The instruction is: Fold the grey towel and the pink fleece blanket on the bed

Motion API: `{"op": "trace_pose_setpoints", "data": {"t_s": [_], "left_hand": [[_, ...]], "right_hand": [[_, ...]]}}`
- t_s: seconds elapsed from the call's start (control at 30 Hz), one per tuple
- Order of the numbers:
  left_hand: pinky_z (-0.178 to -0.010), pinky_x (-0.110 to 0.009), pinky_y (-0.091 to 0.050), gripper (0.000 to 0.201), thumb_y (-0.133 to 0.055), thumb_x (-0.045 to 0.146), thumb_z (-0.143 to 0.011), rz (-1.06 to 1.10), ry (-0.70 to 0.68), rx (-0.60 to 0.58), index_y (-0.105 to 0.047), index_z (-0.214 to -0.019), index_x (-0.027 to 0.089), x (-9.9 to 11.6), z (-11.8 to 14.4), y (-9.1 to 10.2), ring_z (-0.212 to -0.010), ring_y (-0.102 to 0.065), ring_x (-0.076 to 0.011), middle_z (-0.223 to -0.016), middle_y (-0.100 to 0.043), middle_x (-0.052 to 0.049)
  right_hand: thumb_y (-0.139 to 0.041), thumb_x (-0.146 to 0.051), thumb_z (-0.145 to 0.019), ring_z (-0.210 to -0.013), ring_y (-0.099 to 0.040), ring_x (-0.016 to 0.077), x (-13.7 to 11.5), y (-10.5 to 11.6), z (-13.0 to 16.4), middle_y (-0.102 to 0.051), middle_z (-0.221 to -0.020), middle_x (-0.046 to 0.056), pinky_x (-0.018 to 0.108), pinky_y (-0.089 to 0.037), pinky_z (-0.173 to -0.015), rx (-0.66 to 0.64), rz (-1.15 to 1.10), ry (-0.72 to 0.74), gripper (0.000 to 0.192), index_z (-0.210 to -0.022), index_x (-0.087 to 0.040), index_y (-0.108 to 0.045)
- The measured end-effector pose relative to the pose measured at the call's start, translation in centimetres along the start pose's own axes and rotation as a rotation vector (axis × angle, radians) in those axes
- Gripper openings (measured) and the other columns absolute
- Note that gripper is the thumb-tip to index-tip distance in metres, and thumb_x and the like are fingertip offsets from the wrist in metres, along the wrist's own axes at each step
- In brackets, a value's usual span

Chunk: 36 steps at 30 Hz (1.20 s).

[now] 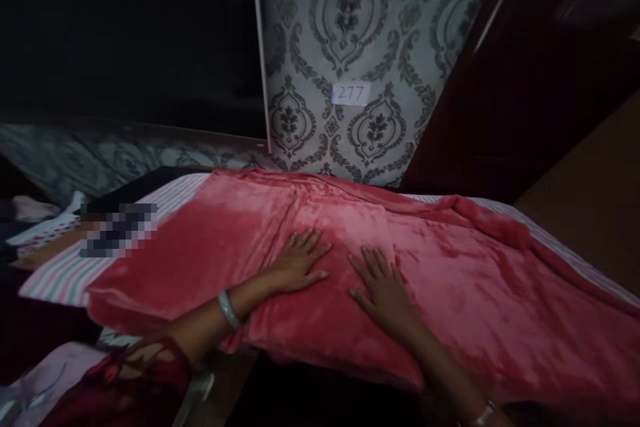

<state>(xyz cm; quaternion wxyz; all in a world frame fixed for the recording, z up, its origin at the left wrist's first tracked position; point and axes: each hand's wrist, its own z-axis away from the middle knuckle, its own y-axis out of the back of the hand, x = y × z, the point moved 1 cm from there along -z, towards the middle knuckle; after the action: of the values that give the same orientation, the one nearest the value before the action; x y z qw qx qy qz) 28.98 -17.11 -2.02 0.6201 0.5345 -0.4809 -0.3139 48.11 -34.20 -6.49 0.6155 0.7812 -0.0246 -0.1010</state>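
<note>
A pink-red plush garment [325,320] lies spread over a striped cloth [55,280], both draped on a surface in front of me. My left hand [297,261] rests flat on its middle with the fingers spread, just right of a dark seam line. To the right, my right hand [383,290] also presses flat on the plush fabric, fingers apart, near the edge of a folded layer. Neither hand grips anything. A rolled or bunched strip of the same plush [483,220] runs along the far right edge.
A large dark screen [125,40] stands at the back left. Behind is patterned wallpaper [345,20] with a paper label [351,93] reading 277. A dark red glossy panel [505,80] leans at the right. A pixelated patch [119,230] covers something at the left.
</note>
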Motion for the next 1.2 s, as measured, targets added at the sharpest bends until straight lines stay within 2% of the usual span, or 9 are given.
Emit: {"op": "trace_pose_setpoints", "data": {"t_s": [0.1,0.2,0.33,0.43,0.5,0.73,0.9,1.07,1.2], "left_hand": [[-0.124,-0.053,-0.022,0.062,-0.05,0.05,-0.097,0.117,-0.034,-0.012,-0.046,-0.152,0.021,-0.5,0.7,1.9,-0.153,-0.024,-0.0312,-0.163,-0.032,-0.016],[-0.121,-0.044,-0.032,0.053,-0.047,0.041,-0.098,0.165,0.019,0.146,-0.054,-0.145,0.017,-2.2,3.3,4.0,-0.146,-0.04,-0.0262,-0.154,-0.048,-0.015],[-0.122,-0.055,-0.028,0.055,-0.05,0.039,-0.095,0.026,0.36,0.322,-0.053,-0.146,0.019,-5.7,9.8,5.5,-0.145,-0.041,-0.032,-0.154,-0.048,-0.015],[-0.12,-0.066,-0.021,0.059,-0.051,0.042,-0.094,-0.14,0.688,0.34,-0.05,-0.149,0.02,-7.9,15.0,5.3,-0.149,-0.031,-0.0394,-0.158,-0.042,-0.016],[-0.118,-0.069,-0.021,0.061,-0.05,0.046,-0.094,-0.191,0.791,0.313,-0.049,-0.15,0.021,-8.8,17.4,4.6,-0.15,-0.029,-0.0415,-0.159,-0.04,-0.017],[-0.119,-0.065,-0.025,0.059,-0.046,0.053,-0.095,-0.097,0.63,0.357,-0.056,-0.144,0.023,-9.6,20.2,2.9,-0.146,-0.038,-0.0366,-0.154,-0.048,-0.015],[-0.109,-0.05,-0.045,0.048,-0.046,0.052,-0.092,0.102,0.582,0.664,-0.073,-0.118,0.021,-9.1,22.9,3.5,-0.121,-0.063,-0.0303,-0.127,-0.07,-0.014],[-0.091,-0.043,-0.052,0.038,-0.056,0.053,-0.082,0.286,0.822,1.066,-0.073,-0.095,0.022,-7.9,26.7,3.0,-0.1,-0.066,-0.0282,-0.101,-0.074,-0.01],[-0.068,-0.035,-0.054,0.048,-0.075,0.056,-0.063,0.901,0.994,1.31,-0.065,-0.092,0.019,-7.1,28.6,1.7,-0.076,-0.067,-0.0229,-0.083,-0.071,-0.006]], "right_hand": [[-0.045,-0.055,-0.099,-0.153,-0.017,0.0344,0.3,-0.6,0.0,-0.026,-0.166,0.006,0.064,-0.028,-0.116,0.042,0.012,0.019,0.062,-0.157,-0.036,-0.036],[-0.043,-0.054,-0.099,-0.153,-0.02,0.0342,0.5,-0.8,0.2,-0.027,-0.165,0.006,0.063,-0.032,-0.114,0.06,0.013,0.028,0.061,-0.156,-0.035,-0.037],[-0.043,-0.057,-0.097,-0.152,-0.023,0.0367,1.0,-1.4,0.4,-0.029,-0.165,0.007,0.067,-0.032,-0.112,0.042,0.013,0.025,0.062,-0.155,-0.034,-0.04],[-0.041,-0.06,-0.096,-0.151,-0.023,0.038,1.5,-2.0,0.4,-0.029,-0.164,0.007,0.068,-0.031,-0.113,0.041,0.009,0.03,0.064,-0.154,-0.033,-0.042],[-0.04,-0.061,-0.095,-0.151,-0.024,0.038,1.8,-2.1,0.4,-0.029,-0.164,0.007,0.069,-0.031,-0.112,0.038,0.003,0.034,0.065,-0.154,-0.033,-0.043],[-0.049,-0.054,-0.09,-0.138,-0.048,0.039,1.3,1.5,-2.8,-0.055,-0.147,0.013,0.066,-0.038,-0.11,-0.072,-0.009,0.072,0.058,-0.14,-0.027,-0.061],[-0.049,-0.047,-0.091,-0.124,-0.062,0.0299,-1.9,3.9,-8.4,-0.065,-0.134,0.012,0.046,-0.049,-0.107,-0.011,-0.243,0.198,0.053,-0.134,-0.02,-0.065],[-0.057,-0.039,-0.084,-0.12,-0.064,0.0291,-4.9,3.0,-15.3,-0.069,-0.129,0.01,0.043,-0.052,-0.102,-0.131,-0.436,0.191,0.056,-0.137,-0.022,-0.063],[-0.057,-0.037,-0.083,-0.11,-0.068,0.0282,-6.1,0.6,-20.5,-0.072,-0.118,0.014,0.041,-0.056,-0.091,-0.166,-0.594,0.088,0.067,-0.146,-0.015,-0.052]]}}
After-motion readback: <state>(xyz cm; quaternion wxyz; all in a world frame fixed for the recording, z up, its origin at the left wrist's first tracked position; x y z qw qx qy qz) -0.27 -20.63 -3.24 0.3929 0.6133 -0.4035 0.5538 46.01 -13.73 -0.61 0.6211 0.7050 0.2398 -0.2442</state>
